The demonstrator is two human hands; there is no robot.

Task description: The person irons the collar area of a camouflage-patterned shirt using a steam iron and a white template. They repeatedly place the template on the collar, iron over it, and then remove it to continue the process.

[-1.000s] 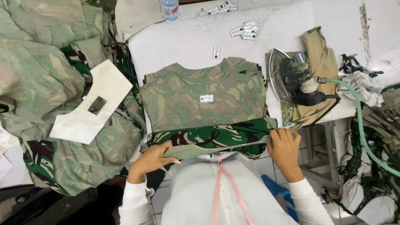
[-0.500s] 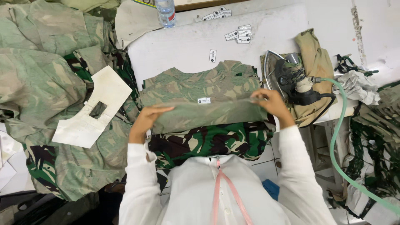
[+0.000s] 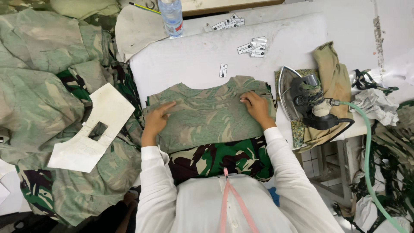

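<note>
At nine o'clock in my head view I see a heap of camouflage garments (image 3: 39, 82) covering the left side, and on its lower slope, toward eight o'clock, a white cardboard template (image 3: 92, 129) with a rectangular hole cut in it. At eleven o'clock a clear plastic bottle (image 3: 171, 17) stands at the far edge of the white padded table (image 3: 194, 56). In the centre lies the folded camouflage shirt (image 3: 207, 116), pale inner side up, collar toward twelve o'clock, resting on the table with a darker green camouflage cloth (image 3: 220, 157) showing under its near edge at six o'clock. My left hand (image 3: 156, 121) lies flat on the shirt's left edge, fingers stretched and pressing, grasping nothing. My right hand (image 3: 255, 107) rests on the shirt's upper right part, fingers slightly curled onto the fabric; I cannot tell whether they pinch a fold or only press. A single small paper tag (image 3: 223, 70) lies just beyond the collar, and more paper tags (image 3: 252, 47) sit scattered toward one o'clock. At three o'clock a steam iron (image 3: 302, 97) is parked on a tan cloth (image 3: 332, 73), just beside the shirt's right edge, with a green hose (image 3: 366, 142) trailing off toward five o'clock.
</note>
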